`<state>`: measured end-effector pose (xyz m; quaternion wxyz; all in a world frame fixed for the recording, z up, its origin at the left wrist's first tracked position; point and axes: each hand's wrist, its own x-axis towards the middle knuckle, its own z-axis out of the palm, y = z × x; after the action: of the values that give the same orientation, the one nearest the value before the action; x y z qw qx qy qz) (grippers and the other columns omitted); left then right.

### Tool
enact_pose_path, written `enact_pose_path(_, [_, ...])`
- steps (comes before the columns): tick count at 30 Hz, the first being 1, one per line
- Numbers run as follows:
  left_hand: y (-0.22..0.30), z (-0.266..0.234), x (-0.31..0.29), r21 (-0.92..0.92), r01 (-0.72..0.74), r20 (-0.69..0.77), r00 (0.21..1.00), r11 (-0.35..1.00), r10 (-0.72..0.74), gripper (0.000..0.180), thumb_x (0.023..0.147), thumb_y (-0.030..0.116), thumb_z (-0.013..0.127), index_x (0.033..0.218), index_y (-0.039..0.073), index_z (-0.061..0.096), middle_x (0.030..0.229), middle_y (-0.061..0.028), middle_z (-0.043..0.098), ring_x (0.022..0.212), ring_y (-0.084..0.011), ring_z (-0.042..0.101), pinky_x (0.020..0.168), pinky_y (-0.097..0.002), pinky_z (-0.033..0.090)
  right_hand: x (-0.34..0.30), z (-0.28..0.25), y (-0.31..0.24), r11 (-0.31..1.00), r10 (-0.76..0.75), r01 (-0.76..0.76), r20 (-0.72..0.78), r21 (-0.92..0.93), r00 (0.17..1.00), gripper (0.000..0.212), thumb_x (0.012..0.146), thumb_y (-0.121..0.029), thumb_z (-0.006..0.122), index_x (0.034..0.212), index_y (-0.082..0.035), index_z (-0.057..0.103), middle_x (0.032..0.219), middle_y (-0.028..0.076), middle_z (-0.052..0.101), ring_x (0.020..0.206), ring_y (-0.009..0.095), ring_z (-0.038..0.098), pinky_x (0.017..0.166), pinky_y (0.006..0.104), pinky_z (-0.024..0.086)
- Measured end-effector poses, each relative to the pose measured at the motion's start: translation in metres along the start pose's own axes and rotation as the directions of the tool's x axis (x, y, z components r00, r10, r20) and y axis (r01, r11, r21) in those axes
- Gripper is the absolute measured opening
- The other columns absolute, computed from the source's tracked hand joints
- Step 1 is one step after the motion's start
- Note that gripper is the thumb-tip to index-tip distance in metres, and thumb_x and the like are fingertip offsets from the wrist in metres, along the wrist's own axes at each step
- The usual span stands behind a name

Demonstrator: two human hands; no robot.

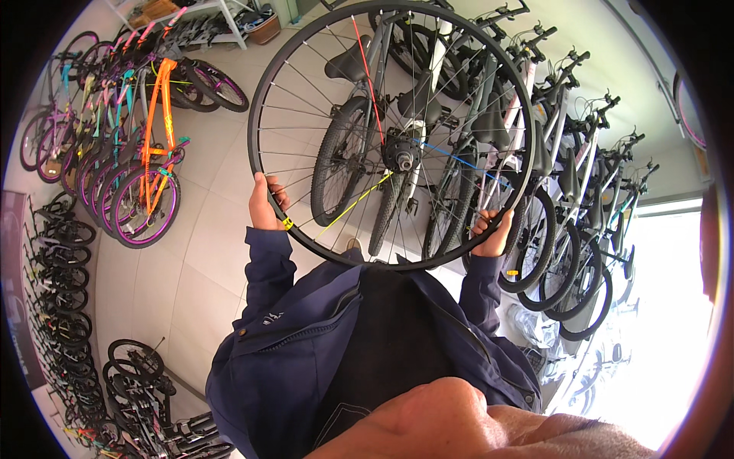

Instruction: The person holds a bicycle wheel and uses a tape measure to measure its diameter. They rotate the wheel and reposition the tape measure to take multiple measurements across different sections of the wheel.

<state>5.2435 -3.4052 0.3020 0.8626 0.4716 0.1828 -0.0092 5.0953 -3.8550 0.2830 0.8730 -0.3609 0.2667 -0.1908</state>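
I hold up a bare black bicycle wheel (255,126), with no tyre visible on its rim. Its dark hub (403,155) sits in the middle of thin spokes. Most spokes are dark, but a red spoke (368,80), a blue spoke (449,156) and a yellow spoke (355,203) stand out. My left hand (267,202) grips the rim at the lower left, just above a yellow mark (287,224). On the lower right, my right hand (493,231) is closed round the rim, fingers curled inward among the spokes.
Behind the wheel and along the right stands a row of bicycles (489,126). Colourful bicycles, including an orange frame (158,115), are lined up at the left. Further bikes (65,283) stand along the left wall. A white shelf (229,21) is at the back, above pale floor tiles (210,161).
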Motion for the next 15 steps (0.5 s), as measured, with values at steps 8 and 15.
enact_pose_path(8, [0.004,-0.03,-0.077,0.052,-0.052,-0.058,0.997,0.997,0.055,0.044,0.092,0.048,0.061,0.097,0.004,0.057,0.079,-0.0025,0.051,0.065,-0.0097,0.05,0.058,-0.0242,0.045,-0.037,-0.043,0.009,0.995,0.083,-0.086,0.069,0.044,0.994,0.045,0.093,-0.059,0.052,0.086,-0.014,0.052,0.086,0.002,0.059,0.06,0.008,0.042,0.053,0.023,0.036])
enact_pose_path(15, [0.022,-0.062,-0.168,0.129,-0.129,-0.139,0.979,0.983,0.146,0.041,0.094,0.045,0.06,0.096,0.004,0.057,0.077,-0.0026,0.051,0.064,-0.0097,0.049,0.059,-0.0249,0.044,-0.083,-0.072,0.034,0.975,0.174,-0.189,0.122,0.118,0.977,0.046,0.092,-0.059,0.053,0.086,-0.014,0.052,0.082,0.001,0.059,0.057,0.007,0.042,0.051,0.022,0.034])
